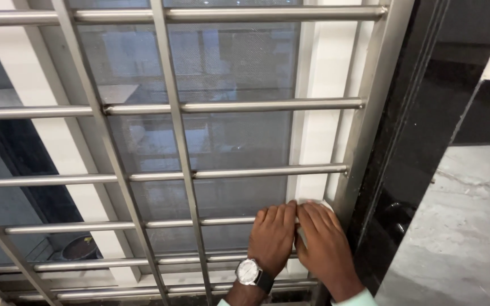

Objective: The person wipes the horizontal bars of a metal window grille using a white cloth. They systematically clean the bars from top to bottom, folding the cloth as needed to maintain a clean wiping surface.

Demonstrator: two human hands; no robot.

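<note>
Both of my hands press flat against the lower right part of a window. My left hand, with a silver wristwatch on its wrist, lies over a steel bar and the mesh screen behind it. My right hand rests beside it, touching the white window frame. Fingers of both hands are stretched out and close together, holding nothing. A steel grille of horizontal and slanted bars covers the window.
A black stone jamb borders the window on the right, with a grey marble surface beyond it. Through the mesh, a dark round pot stands outside at lower left.
</note>
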